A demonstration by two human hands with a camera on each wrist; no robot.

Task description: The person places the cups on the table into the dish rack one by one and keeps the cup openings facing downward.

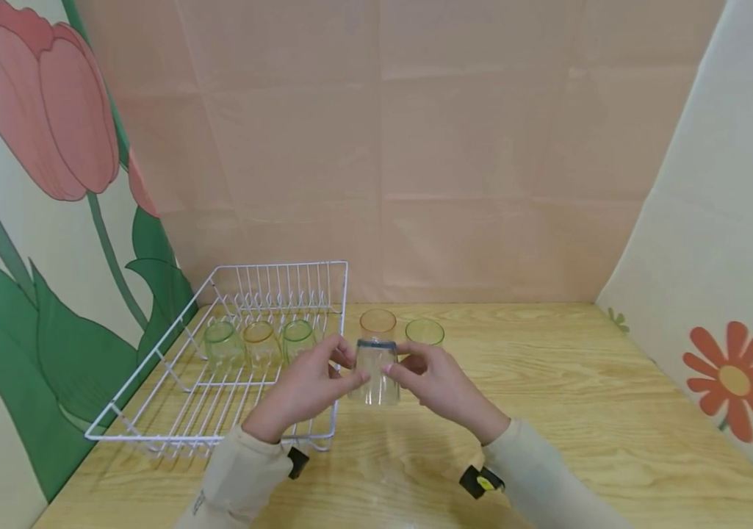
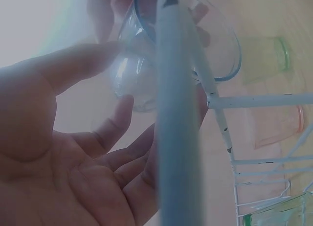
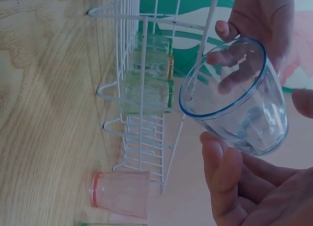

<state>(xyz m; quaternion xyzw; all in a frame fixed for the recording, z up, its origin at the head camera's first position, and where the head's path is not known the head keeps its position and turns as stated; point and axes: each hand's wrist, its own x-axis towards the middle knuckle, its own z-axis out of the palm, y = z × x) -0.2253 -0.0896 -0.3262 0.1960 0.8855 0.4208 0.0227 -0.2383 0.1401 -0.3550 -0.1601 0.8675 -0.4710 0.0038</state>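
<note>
Both hands hold a clear drinking glass with a blue rim (image 1: pixel 377 375) above the table; it is tilted, its base toward me. My left hand (image 1: pixel 313 382) has thumb and fingers at its left side, over the rack's right edge. My right hand (image 1: pixel 445 382) holds the right side likewise. In the right wrist view the blue-rimmed glass (image 3: pixel 239 101) sits between both hands with nothing visible inside. Behind it on the table stand an orange-pink-rimmed glass (image 1: pixel 378 321) and a green-rimmed glass (image 1: pixel 424 333). A rack bar (image 2: pixel 178 113) partly covers the left wrist view.
A white wire dish rack (image 1: pixel 211 439) stands on the left of the wooden table (image 1: pixel 548 411). A row in it has a green-rimmed glass (image 1: pixel 220 342), an orange-rimmed glass (image 1: pixel 261 343) and another green-rimmed glass (image 1: pixel 298 338). Cloth backdrops (image 1: pixel 455 147) close off the back and sides.
</note>
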